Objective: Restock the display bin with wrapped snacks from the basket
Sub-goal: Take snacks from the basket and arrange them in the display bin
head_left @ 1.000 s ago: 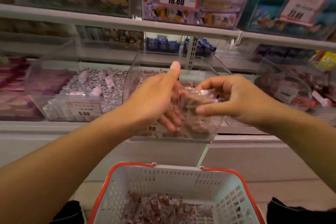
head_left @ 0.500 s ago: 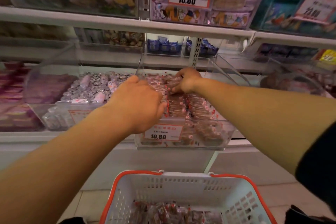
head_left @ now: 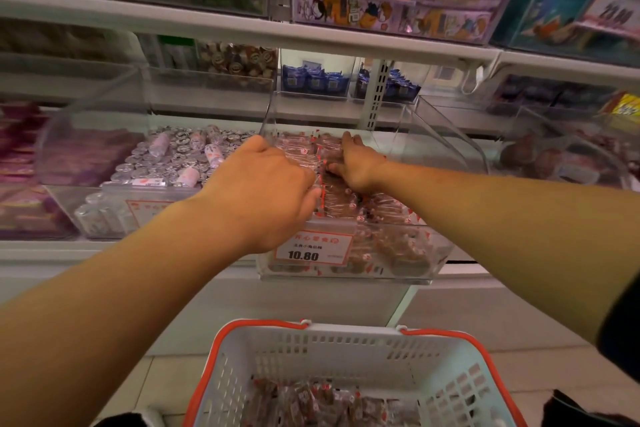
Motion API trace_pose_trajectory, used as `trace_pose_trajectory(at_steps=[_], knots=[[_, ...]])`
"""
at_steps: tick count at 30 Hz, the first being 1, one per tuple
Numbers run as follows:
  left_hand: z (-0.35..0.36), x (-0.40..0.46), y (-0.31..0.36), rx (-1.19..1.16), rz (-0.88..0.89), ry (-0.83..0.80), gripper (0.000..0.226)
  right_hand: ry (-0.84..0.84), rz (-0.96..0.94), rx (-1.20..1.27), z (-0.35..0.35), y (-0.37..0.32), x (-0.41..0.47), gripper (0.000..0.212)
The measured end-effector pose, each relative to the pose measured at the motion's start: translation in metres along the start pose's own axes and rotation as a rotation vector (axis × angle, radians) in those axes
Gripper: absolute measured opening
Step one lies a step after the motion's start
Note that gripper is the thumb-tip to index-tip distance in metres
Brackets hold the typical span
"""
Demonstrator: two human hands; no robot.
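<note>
Head view: both hands' grips spread flat atop wrapped snacks in bin.

The lower shelf is a pale ledge running across the view. Directly on it stand clear plastic bins side by side. The display bin at centre overhangs the shelf's front edge and carries a price tag reading 10.80 on its front wall. Just beside it on the left stands a bin of silver-wrapped sweets. An upper shelf carries further clear bins. The tiled floor carries a white basket with a red rim.
</note>
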State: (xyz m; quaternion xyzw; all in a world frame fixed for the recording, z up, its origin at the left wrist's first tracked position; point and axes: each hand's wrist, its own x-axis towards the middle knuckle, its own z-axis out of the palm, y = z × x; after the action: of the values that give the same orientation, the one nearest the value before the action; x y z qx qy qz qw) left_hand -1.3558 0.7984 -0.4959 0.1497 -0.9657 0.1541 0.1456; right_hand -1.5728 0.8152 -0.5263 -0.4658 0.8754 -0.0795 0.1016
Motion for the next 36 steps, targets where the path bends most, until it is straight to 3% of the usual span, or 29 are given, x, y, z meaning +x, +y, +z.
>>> trace_pose_trajectory(at_steps=[8, 13, 17, 21, 24, 28, 33, 36], knots=[[0.002, 0.001, -0.001, -0.005, 0.014, 0.007, 0.04, -0.029, -0.08, -0.23, 0.0, 0.0, 0.003, 0.081], [0.004, 0.001, -0.001, 0.0, 0.027, 0.04, 0.042, -0.115, -0.195, -0.415, -0.01, 0.006, 0.011, 0.068], [0.004, 0.002, -0.002, -0.008, 0.026, 0.037, 0.043, -0.136, -0.175, -0.488, -0.017, 0.003, 0.011, 0.087], [0.002, 0.001, -0.001, -0.004, 0.028, 0.024, 0.043, -0.069, -0.187, -0.634, -0.017, -0.001, 0.01, 0.089], [0.001, 0.001, -0.001, 0.004, 0.024, 0.003, 0.043, -0.099, -0.142, -0.565, -0.016, -0.004, 0.011, 0.094], [0.002, 0.001, 0.0, -0.042, 0.004, 0.03, 0.039, -0.159, -0.152, -0.446, -0.019, -0.001, 0.006, 0.076], [-0.011, -0.002, 0.001, -0.154, -0.006, 0.169, 0.03, 0.082, -0.208, -0.326, -0.049, -0.007, -0.037, 0.063], [-0.026, -0.012, 0.004, -0.269, 0.065, 0.253, 0.024, 0.484, -0.373, -0.126, -0.051, -0.006, -0.087, 0.035]])
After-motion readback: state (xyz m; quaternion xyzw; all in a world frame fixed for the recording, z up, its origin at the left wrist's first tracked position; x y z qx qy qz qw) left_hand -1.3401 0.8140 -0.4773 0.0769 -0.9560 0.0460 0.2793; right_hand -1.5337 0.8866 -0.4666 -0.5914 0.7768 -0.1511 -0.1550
